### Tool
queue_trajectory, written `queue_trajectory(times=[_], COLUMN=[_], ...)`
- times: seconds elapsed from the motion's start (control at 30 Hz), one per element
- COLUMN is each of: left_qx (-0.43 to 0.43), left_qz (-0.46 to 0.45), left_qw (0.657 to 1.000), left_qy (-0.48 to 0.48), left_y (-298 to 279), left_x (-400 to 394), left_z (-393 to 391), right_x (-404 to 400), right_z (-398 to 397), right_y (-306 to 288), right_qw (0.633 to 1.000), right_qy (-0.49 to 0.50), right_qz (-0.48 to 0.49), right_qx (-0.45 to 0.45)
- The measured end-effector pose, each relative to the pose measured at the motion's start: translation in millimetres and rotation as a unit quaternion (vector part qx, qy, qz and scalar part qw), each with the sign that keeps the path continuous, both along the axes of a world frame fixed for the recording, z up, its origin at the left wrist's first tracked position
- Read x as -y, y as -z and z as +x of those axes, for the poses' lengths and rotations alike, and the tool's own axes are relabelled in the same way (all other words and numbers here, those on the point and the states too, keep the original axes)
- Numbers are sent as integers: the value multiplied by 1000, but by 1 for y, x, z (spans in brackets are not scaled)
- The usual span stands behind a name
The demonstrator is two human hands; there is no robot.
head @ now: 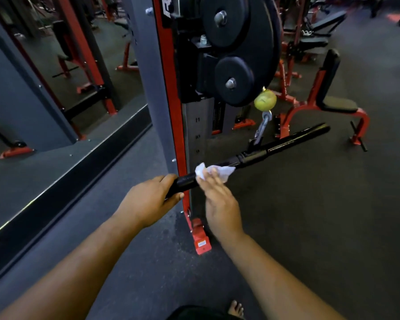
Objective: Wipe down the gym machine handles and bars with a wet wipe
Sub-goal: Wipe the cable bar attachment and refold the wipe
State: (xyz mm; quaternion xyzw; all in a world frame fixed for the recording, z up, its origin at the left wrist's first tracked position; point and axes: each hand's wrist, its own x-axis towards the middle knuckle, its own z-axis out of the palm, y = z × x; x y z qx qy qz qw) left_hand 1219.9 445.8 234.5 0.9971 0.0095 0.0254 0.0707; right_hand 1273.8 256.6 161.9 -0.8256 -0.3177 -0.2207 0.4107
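While left grip (151, 199) clamped round bar (286, 140) end, wipe (214, 170) just beyond, under flat right grip (217, 199)

1. A dark rubber floor (321, 227) is covering the whole room, and the light on it is looking dim.
2. A big wall mirror (62, 72) is standing on the left and is reflecting red frames and more floor.
3. A red and grey upright post (169, 88) is rising in the middle, with black weight plates (240, 49) hanging beside it.
4. A red bench with black pads (328, 98) is standing on the right.
5. More benches and racks (316, 26) are sitting further back, where the view is getting blurred.
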Motion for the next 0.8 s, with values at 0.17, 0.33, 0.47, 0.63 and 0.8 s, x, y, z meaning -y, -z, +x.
queue_trajectory(times=[0.17, 0.33, 0.47, 0.63, 0.8], left_qx=[18, 21, 16, -6, -6], left_qz=[-21, -26, -36, -61, -64], left_qw=[1000, 999, 999, 998, 998], left_qy=[10, 10, 5, -14, -1], left_y=[7, 13, 25, 34, 36], left_x=[3, 14, 20, 28, 46], left_z=[-16, -25, -21, -15, -12], right_x=[25, 52, 20, 19, 65], right_z=[-7, 40, 10, -16, 52], right_y=[-30, -38, -27, -25, -43], right_qw=[997, 988, 989, 997, 989], right_qy=[-16, 144, 66, -39, 135], right_qz=[58, -61, -133, -59, -60], right_qx=[39, -3, -8, -21, -23])
